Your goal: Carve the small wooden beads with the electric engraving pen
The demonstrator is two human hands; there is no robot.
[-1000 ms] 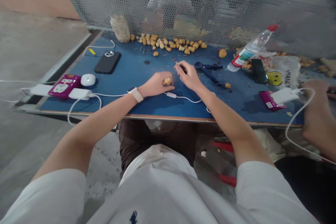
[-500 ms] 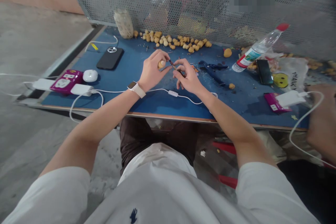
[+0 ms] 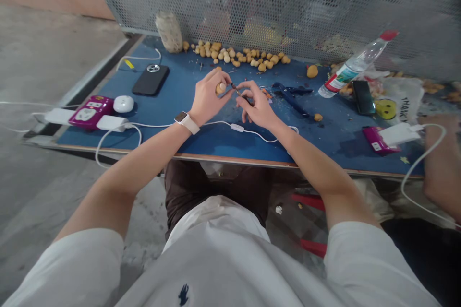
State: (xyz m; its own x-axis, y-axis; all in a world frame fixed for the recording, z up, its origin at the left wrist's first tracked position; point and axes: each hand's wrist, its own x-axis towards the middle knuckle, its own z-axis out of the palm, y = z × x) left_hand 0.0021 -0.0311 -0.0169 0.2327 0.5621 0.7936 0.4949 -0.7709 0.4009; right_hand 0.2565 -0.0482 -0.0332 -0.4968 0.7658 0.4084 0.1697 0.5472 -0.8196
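My left hand [image 3: 208,98] grips a small tan nut [image 3: 221,88] between thumb and fingers, above the blue tabletop [image 3: 201,141]. My right hand [image 3: 255,109] pinches a thin dark pointed tool [image 3: 234,88], whose tip sits close to the nut. I cannot tell whether the tip touches it. A pile of similar tan nuts [image 3: 234,55] lies along the table's far side, well beyond both hands. A white cable [image 3: 237,128] runs just below my wrists.
Blue-handled pliers [image 3: 290,98] lie right of my hands. A black phone [image 3: 150,79], white earbud case [image 3: 123,103] and magenta power strip [image 3: 86,111] sit left. A plastic bottle [image 3: 355,67] lies far right. A person's arm [image 3: 441,168] is at the right edge, with perforated metal mesh [image 3: 288,0] behind.
My left hand has lifted the nut up and away from the table's near edge, bringing it beside the tool in my right hand. The view has shifted slightly.
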